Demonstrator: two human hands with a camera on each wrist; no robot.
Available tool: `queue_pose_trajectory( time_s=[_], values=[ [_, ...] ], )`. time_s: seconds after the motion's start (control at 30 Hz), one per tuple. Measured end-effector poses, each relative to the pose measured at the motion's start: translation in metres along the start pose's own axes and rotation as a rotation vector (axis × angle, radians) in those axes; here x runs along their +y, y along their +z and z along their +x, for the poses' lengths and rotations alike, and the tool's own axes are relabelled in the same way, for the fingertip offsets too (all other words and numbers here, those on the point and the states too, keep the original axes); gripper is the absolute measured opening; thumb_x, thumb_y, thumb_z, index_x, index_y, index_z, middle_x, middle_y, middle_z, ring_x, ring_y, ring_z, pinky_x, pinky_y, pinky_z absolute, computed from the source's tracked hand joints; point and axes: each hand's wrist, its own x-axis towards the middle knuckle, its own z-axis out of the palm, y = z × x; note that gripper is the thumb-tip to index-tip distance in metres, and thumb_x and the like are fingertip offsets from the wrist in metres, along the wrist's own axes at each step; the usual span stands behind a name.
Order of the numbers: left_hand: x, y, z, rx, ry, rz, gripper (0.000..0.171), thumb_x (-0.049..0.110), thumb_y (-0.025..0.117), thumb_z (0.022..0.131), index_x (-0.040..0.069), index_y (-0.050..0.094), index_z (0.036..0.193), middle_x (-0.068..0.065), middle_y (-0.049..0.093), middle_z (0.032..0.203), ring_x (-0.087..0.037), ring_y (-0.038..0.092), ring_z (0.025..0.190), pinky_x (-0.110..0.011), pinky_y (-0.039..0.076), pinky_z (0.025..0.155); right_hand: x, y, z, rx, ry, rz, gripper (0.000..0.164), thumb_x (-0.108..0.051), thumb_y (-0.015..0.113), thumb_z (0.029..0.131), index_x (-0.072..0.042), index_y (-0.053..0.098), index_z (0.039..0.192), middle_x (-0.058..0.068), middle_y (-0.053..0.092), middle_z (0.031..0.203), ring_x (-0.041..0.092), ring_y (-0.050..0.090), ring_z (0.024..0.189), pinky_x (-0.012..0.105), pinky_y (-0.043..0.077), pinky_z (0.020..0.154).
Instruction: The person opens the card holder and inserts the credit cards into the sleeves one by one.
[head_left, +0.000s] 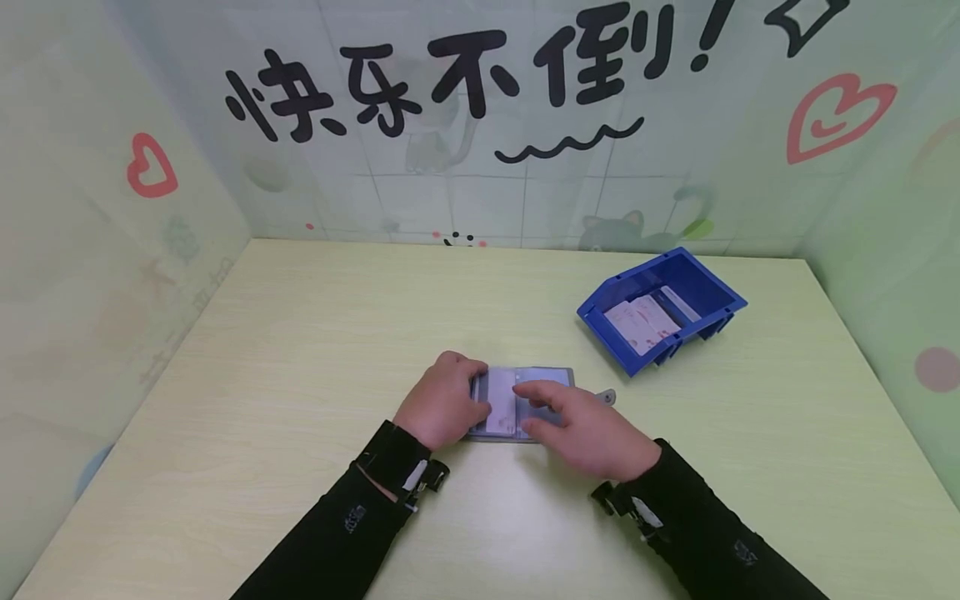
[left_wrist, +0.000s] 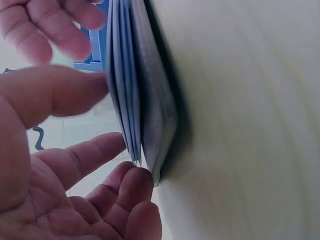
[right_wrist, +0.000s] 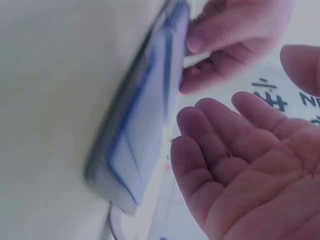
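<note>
A grey card holder point(head_left: 546, 374) with clear sleeve pages lies spread on the table, a pale pinkish card point(head_left: 501, 404) showing in its left half. My left hand point(head_left: 444, 402) grips the holder's left side, thumb near the front edge and fingers at the back edge. In the left wrist view the thumb presses on the stacked sleeve pages point(left_wrist: 125, 95), which fan slightly above the thick cover point(left_wrist: 157, 95). My right hand point(head_left: 588, 427) hovers over the right half, fingers loosely bent, nothing between them. A short strap point(head_left: 607, 397) sticks out at the right, partly behind that hand.
Behind and to the right stands a blue plastic bin point(head_left: 705, 287), tilted to my view, with several pinkish cards point(head_left: 645, 323) inside. The pale wooden table point(head_left: 315, 333) meets printed wall panels at the back and both sides.
</note>
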Motion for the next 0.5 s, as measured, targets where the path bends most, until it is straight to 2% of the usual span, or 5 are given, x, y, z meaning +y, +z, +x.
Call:
queue_pose_trajectory(
  time_s=[0.13,0.23,0.37,0.5],
  values=[
    [0.000,0.000,-0.002,-0.003,0.006,0.025,0.059,0.030,0.082,0.090,0.007,0.065,0.142,-0.018,0.056,0.144,-0.031,0.058,0.115,-0.046,0.055,0.099,0.002,-0.012,-0.002,0.078,-0.008,0.025,0.045,-0.021,0.060,0.107,-0.007,0.058,0.149,0.011,0.062,0.148,0.032,0.060,0.133,0.053,0.051,0.109],
    [0.000,0.000,-0.003,-0.002,0.021,0.054,0.064,0.034,0.085,0.087,0.008,0.065,0.143,-0.018,0.056,0.144,-0.032,0.057,0.116,-0.046,0.055,0.098,0.002,-0.023,-0.003,0.144,0.013,-0.003,0.044,-0.022,0.061,0.106,-0.007,0.059,0.147,0.012,0.064,0.145,0.034,0.060,0.132,0.054,0.052,0.108],
    [0.000,0.000,-0.005,0.003,0.039,0.073,0.065,0.034,0.086,0.085,0.007,0.066,0.141,-0.017,0.057,0.143,-0.033,0.059,0.117,-0.046,0.056,0.097,0.002,-0.044,-0.002,0.254,0.056,-0.097,0.046,-0.026,0.063,0.106,-0.007,0.058,0.148,0.016,0.063,0.147,0.037,0.059,0.134,0.056,0.052,0.107],
    [0.001,-0.001,-0.006,0.006,0.044,0.069,0.066,0.034,0.086,0.085,0.006,0.066,0.141,-0.018,0.056,0.144,-0.035,0.059,0.120,-0.047,0.055,0.099,0.007,-0.071,0.005,0.359,0.094,-0.199,0.048,-0.025,0.063,0.106,-0.003,0.058,0.148,0.021,0.060,0.149,0.042,0.056,0.137,0.059,0.051,0.108]
  ],
)
